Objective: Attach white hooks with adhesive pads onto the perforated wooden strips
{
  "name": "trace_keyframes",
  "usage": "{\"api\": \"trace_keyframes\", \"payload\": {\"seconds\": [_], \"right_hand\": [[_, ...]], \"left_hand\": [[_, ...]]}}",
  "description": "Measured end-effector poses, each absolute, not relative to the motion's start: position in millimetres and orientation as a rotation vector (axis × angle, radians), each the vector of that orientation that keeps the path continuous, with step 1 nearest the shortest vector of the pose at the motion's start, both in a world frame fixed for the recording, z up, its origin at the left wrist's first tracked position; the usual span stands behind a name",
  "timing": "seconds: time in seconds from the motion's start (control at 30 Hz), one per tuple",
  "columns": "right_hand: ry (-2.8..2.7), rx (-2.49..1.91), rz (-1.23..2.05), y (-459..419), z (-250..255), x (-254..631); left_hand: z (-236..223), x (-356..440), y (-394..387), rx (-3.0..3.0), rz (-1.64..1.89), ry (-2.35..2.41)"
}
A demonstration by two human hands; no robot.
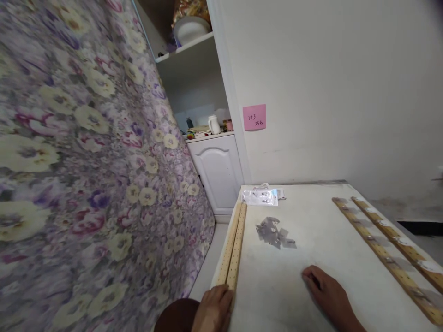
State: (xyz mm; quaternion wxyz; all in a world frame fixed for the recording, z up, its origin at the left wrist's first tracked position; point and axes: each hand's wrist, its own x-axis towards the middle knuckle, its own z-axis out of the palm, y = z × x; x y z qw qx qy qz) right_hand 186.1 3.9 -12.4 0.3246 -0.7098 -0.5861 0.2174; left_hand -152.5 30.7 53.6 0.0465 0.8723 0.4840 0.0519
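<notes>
At the table's left edge, my left hand (pixel 213 305) is closed round the near end of two long, pale wooden strips with rows of holes. The inner wooden strip (pixel 237 246) and the outer wooden strip (pixel 229 249) lie side by side, pointing away from me. Just how the fingertips grip them is hidden. My right hand (pixel 328 291) rests over the tabletop with its fingers curled in, and nothing shows in it. Beyond it, a loose pile of small grey translucent pieces (pixel 272 232) lies mid-table.
Clear plastic blister packs (pixel 259 197) lie at the table's far left corner. Two wooden strips (pixel 384 256) with grey and white pieces along them run down the right side. A floral curtain (pixel 104 161) hangs at left. A pink note (pixel 254 117) is on the wall.
</notes>
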Motion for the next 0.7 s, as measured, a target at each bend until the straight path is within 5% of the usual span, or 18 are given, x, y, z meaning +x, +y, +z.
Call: {"api": "trace_keyframes", "payload": {"seconds": [0.3,0.7], "right_hand": [[-1.542,-1.848,0.566,5.0,-13.2,186.0],[-1.499,-1.807,0.522,4.3,-6.8,185.2]], "left_hand": [[53.6,-121.2,13.7,2.645,0.196,1.439],[39.8,-75.5,38.7,2.276,0.110,2.040]]}}
